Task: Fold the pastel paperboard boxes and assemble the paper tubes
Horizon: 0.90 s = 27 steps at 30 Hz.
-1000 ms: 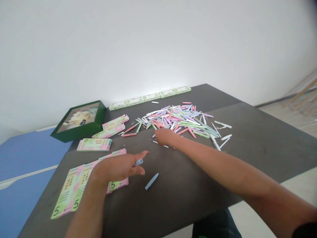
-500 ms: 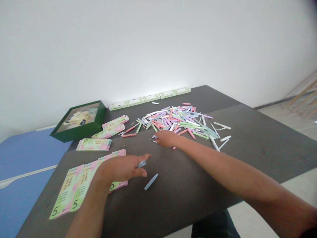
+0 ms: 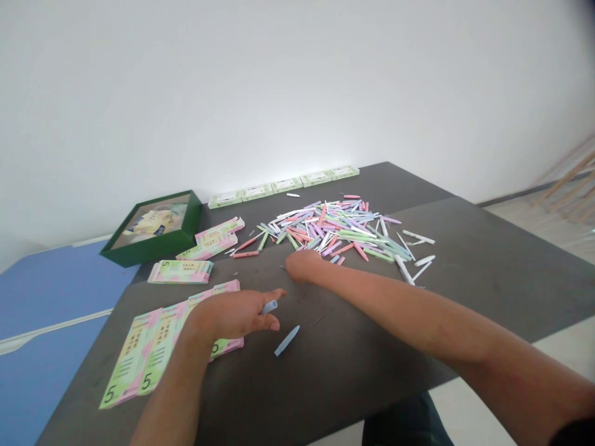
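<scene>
My left hand [image 3: 239, 313] is closed around a pale blue pen barrel [image 3: 269, 306], whose hollow end shows between thumb and fingers. On the table just right of it lies a pale blue pen cap [image 3: 287, 341], or a similar tapered pen part. My right hand [image 3: 302, 266] is at the near left edge of a pile of pastel pen parts [image 3: 339, 226]. Its fingers are curled and largely hidden by the back of the hand. A thin dark tip [image 3: 282, 267] shows just left of it; whether the hand holds it cannot be made out.
Printed pink and green packets [image 3: 130, 362] overlap under and beside my left arm. More packets [image 3: 181, 271] lie behind them, near a green box [image 3: 153, 248] with plastic bags inside. Flat green and white boxes [image 3: 287, 185] line the wall. Loose white pen parts [image 3: 421, 260] lie right of the pile.
My right hand has turned and shifted slightly, so its fingers are now more hidden. My left hand keeps the blue barrel in the same pose. The view has shifted a little.
</scene>
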{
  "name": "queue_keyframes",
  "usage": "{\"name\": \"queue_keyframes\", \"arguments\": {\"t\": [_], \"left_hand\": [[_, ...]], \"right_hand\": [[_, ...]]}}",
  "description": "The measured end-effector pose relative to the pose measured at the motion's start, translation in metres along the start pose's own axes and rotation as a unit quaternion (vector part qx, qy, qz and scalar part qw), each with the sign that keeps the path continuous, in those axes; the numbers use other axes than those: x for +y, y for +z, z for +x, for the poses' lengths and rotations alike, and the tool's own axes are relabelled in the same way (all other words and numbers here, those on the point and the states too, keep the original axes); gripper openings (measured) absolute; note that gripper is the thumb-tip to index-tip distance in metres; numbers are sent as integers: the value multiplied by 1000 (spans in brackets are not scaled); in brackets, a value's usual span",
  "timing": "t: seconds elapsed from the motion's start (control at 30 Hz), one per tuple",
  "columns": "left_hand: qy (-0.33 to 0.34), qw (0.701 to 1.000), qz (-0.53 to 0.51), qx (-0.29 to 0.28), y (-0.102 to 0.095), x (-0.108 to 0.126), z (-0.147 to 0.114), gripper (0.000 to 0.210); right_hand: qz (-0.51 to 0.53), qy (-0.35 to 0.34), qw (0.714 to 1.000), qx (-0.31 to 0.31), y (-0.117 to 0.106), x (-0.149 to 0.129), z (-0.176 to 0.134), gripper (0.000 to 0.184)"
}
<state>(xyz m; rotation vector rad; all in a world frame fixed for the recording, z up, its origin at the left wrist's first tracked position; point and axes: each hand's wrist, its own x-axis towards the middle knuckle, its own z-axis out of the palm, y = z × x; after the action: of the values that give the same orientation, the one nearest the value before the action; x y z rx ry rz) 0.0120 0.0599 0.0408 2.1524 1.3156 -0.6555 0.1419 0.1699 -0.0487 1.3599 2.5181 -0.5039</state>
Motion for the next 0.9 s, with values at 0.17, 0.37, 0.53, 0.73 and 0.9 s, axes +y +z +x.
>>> {"name": "queue_keyframes", "arguments": {"t": [0.17,0.37,0.53,0.73,0.9], "left_hand": [[9,1000,-14,-2,-1,-3,1,66],[9,1000,-20,-6,3,-7,8,68],[13,999,-28,-8,5,-8,12,68],[16,999,-34,-6,3,-1,11,48],[16,999,-35,1,1,1,8,35]], "right_hand": [[57,-71,994,67,-27,17,-28,25],[427,-149,886,97,-11,37,-62,9],[735,-182,637,141,21,20,-82,16],[808,-192,510,222,30,-11,-109,15],[796,-213,505,257,34,-25,-117,11]]}}
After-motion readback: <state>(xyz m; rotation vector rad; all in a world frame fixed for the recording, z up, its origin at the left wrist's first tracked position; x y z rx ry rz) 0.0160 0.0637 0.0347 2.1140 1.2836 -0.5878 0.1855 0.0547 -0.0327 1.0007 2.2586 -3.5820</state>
